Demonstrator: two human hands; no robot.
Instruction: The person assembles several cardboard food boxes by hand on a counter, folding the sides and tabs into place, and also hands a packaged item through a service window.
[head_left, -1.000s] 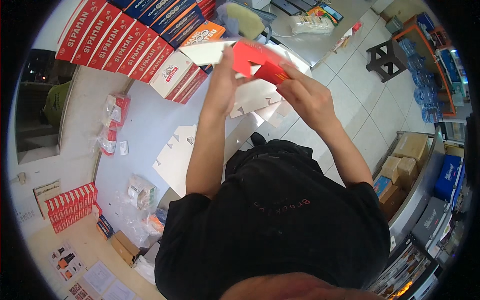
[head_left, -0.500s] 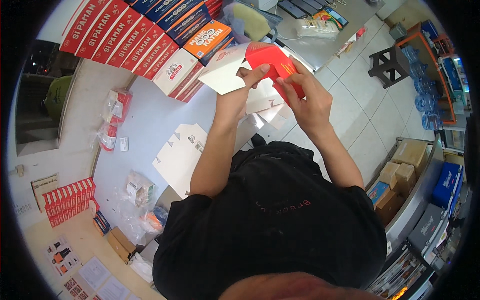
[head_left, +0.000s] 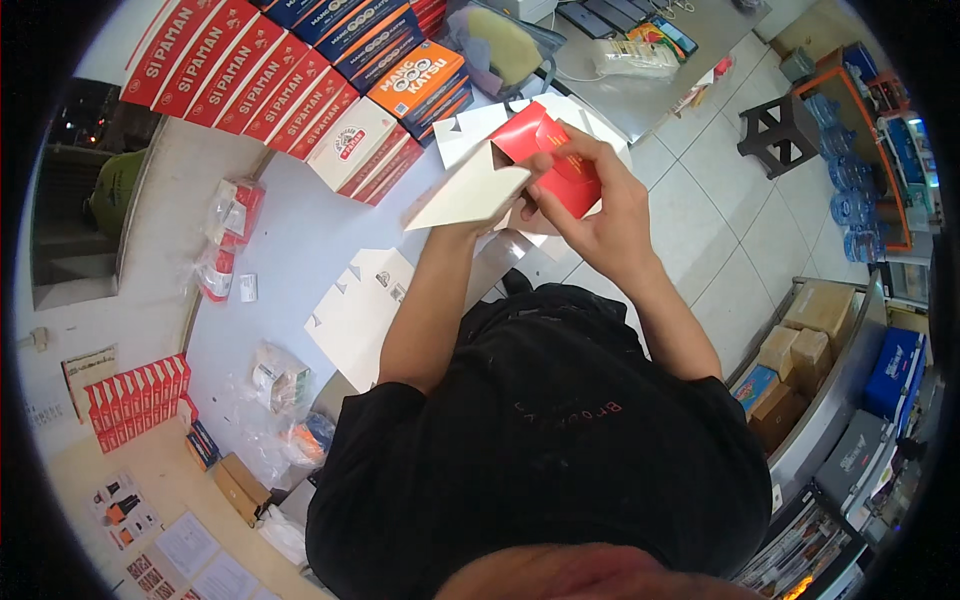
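A partly folded cardboard box, red with a pale inner side, is held up in front of me in both hands. My left hand grips it low on the left, its palm largely hidden by the pale flap that sticks out toward the lower left. From the right, my right hand is closed on the red part, fingers bent over the panel and thumb at the fold. Beneath the box lie flat white cardboard blanks. Another unfolded blank rests on the table by my left forearm.
Stacked red boxes and orange and navy boxes line the far left of the table. Plastic-wrapped packs lie at the left. Phones sit on the far counter. A black stool stands on the tiled floor.
The box has been turned in my hands, its pale flap swinging down over my left hand. My right fingers have shifted across the red panel, and more of the blanks behind shows.
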